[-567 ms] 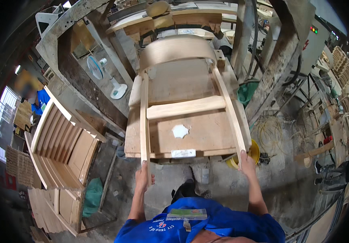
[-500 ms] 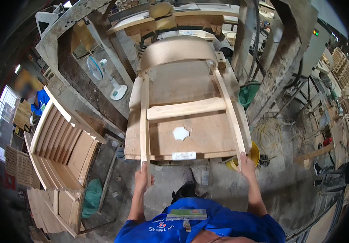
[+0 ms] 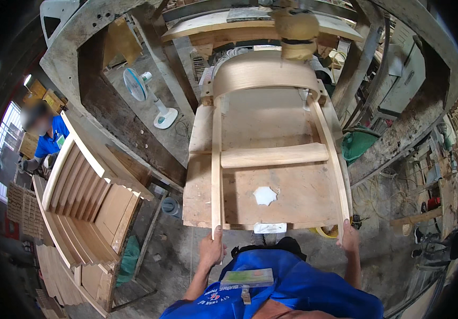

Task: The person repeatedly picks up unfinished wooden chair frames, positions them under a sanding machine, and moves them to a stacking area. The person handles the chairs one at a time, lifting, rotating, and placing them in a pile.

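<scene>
A pale wooden chair-back frame (image 3: pixel 272 154) lies on a worn wooden board (image 3: pixel 239 210). It has a broad curved backrest (image 3: pixel 266 74) at the far end, two long side posts and a crossbar between them. My left hand (image 3: pixel 211 249) is closed round the near end of the left post (image 3: pixel 217 175), thumb on top. The near end of the right post (image 3: pixel 331 143) is gripped in my right hand (image 3: pixel 349 238), thumb also on top. Wooden blocks (image 3: pixel 206 93) flank the backrest. A white patch (image 3: pixel 265 195) shows on the board between the posts.
Rusty metal posts (image 3: pixel 128 119) stand either side of the board. A tan, padded-looking part (image 3: pixel 296 32) hangs above the backrest. Curved wooden slats (image 3: pixel 80 186) are stacked on the left, with a person in blue (image 3: pixel 52 133) behind. A fan (image 3: pixel 149 98) stands beyond.
My body is closer to the board. The frame has slid forward on it, so less of the posts overhangs the near edge and the backrest sits between the blocks. Both hands keep their grip.
</scene>
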Tool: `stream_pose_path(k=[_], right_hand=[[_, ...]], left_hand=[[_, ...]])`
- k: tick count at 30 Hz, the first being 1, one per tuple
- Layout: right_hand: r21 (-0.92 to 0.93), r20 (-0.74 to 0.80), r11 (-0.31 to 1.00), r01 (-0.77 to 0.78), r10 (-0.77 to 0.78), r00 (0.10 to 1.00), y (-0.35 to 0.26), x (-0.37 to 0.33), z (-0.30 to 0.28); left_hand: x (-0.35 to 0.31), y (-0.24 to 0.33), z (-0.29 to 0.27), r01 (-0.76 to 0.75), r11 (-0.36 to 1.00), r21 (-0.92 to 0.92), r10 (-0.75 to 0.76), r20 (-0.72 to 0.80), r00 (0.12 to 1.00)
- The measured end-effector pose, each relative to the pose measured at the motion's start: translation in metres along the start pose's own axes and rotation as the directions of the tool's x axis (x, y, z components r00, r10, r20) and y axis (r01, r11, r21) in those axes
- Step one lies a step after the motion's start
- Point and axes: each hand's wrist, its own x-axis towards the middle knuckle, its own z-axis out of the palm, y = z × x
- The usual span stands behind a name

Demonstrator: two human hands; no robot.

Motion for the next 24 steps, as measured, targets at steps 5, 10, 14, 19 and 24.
stream_pose_path(k=[5, 10, 14, 19, 24], right_hand=[[0.038, -0.006, 0.999, 0.007, -0.007, 1.000, -0.022, 0.014, 0.032], [0.052, 0.038, 0.999, 0.017, -0.019, 0.999, -0.052, 0.052, 0.060], [0.069, -0.011, 0.997, 0.029, -0.029, 1.000, -0.062, 0.065, 0.069], [0.093, -0.024, 0.996, 0.001, 0.001, 1.000, -0.061, 0.065, 0.075], [0.068, -0.027, 0.997, 0.023, -0.021, 0.999, -0.062, 0.064, 0.074]], left_hand=[[0.050, 0.030, -0.007, -0.141, 0.989, -0.048, 0.142, 0.010, 0.990], [0.108, 0.060, -0.019, -0.115, 0.980, -0.162, 0.130, 0.087, 0.988], [0.124, 0.079, -0.014, -0.078, 0.981, -0.177, 0.093, 0.083, 0.992], [0.128, 0.074, -0.016, -0.074, 0.978, -0.194, 0.096, 0.108, 0.989], [0.133, 0.071, -0.014, -0.069, 0.985, -0.155, 0.087, 0.109, 0.990]])
